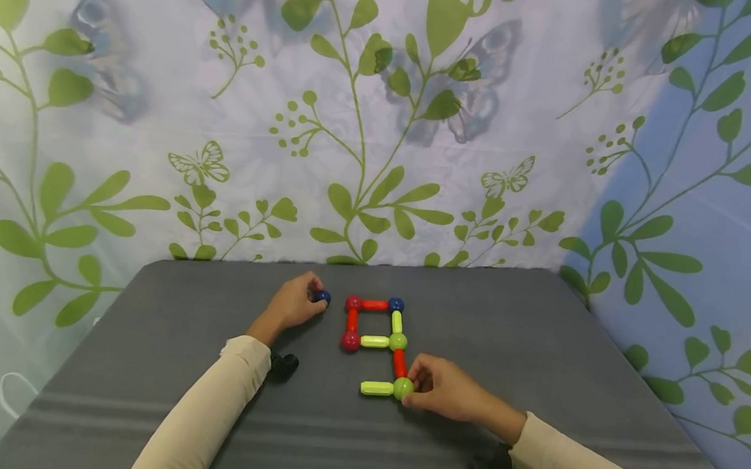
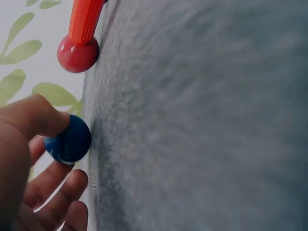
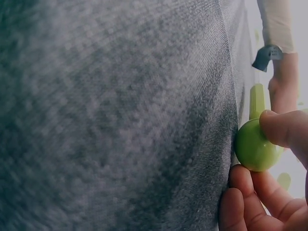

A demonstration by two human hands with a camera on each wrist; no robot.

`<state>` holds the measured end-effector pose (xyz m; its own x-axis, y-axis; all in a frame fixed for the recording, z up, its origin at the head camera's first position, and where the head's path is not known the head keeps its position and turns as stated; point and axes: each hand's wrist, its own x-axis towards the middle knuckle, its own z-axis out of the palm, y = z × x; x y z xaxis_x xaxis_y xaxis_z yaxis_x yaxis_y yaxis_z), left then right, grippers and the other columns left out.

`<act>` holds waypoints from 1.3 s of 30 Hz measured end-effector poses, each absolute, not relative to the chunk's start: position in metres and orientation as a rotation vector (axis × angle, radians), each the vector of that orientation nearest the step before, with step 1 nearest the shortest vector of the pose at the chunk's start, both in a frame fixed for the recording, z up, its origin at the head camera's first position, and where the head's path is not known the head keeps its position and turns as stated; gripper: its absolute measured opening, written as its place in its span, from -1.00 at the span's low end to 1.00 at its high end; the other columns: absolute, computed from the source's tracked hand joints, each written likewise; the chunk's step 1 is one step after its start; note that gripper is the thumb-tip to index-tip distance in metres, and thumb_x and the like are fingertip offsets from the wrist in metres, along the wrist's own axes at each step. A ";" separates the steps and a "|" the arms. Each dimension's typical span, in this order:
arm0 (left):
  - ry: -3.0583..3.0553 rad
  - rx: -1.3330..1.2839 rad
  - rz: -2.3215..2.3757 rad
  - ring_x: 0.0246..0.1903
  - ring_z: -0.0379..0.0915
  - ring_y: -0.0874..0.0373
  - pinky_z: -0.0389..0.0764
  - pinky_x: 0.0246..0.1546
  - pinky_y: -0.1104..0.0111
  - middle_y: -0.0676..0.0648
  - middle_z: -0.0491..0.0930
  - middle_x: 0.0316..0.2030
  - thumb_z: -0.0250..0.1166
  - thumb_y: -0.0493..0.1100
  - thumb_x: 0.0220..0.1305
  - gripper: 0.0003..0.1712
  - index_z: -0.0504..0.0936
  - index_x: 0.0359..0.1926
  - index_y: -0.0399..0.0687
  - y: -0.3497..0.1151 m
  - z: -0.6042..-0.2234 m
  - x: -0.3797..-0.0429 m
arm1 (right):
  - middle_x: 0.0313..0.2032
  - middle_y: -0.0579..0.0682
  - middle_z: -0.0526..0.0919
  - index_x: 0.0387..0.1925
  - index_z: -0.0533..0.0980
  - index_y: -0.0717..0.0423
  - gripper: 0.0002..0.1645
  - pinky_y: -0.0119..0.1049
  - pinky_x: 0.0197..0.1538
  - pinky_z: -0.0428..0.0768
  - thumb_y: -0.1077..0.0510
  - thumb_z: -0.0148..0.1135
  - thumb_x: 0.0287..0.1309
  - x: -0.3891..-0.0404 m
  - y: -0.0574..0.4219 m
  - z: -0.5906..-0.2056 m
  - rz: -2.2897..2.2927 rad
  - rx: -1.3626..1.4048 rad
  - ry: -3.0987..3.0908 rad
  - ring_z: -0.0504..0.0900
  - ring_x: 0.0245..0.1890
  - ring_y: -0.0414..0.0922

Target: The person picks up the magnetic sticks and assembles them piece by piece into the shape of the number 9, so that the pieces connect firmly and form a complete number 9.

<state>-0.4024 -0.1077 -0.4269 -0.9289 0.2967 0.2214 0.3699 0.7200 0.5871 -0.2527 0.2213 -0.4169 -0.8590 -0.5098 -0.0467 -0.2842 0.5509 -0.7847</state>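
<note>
My left hand (image 1: 296,302) pinches a dark blue ball (image 1: 322,297) between thumb and fingers, left of the joined pieces; the same blue ball (image 2: 72,139) shows close up in the left wrist view. With thumb and fingertips, my right hand (image 1: 445,388) grips a green ball (image 1: 403,388) at the near corner. From that ball a yellow-green rod (image 1: 376,388) points left, and a red rod (image 1: 400,363) runs up to another green ball (image 1: 398,341). Beyond it, rods and balls form a square, with a red ball (image 1: 351,341) and a second blue ball (image 1: 396,306) at two corners.
A grey cloth-covered table (image 1: 184,366) lies under everything. Behind it hangs a curtain (image 1: 259,150) printed with leaves and butterflies. A small black wrist device (image 1: 284,366) sits by the left sleeve, and another dark one (image 1: 489,468) by the right sleeve.
</note>
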 end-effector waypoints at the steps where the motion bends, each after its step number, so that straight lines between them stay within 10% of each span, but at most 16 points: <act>1: -2.817 -0.574 -0.966 -0.20 0.54 0.02 0.54 -0.11 0.08 -0.11 0.61 -0.16 0.43 -0.18 0.20 -0.67 0.58 -0.04 -0.13 -0.108 -0.427 -0.401 | -0.36 -0.09 0.60 -0.23 0.49 0.10 -0.64 -0.29 -0.30 0.54 0.10 0.54 0.10 -0.253 0.222 -0.417 -1.206 -0.657 2.519 0.58 -0.35 -0.11; 39: -2.890 -1.479 -1.164 -0.27 0.52 0.27 0.55 -0.15 0.40 0.20 0.56 -0.28 0.47 -0.21 0.16 -0.67 0.54 -0.12 0.14 -0.083 -0.421 -0.294 | -0.36 -0.07 0.61 -0.23 0.49 0.11 -0.65 -0.30 -0.35 0.53 0.11 0.53 0.12 -0.250 0.220 -0.418 -1.230 -0.660 2.502 0.57 -0.38 -0.11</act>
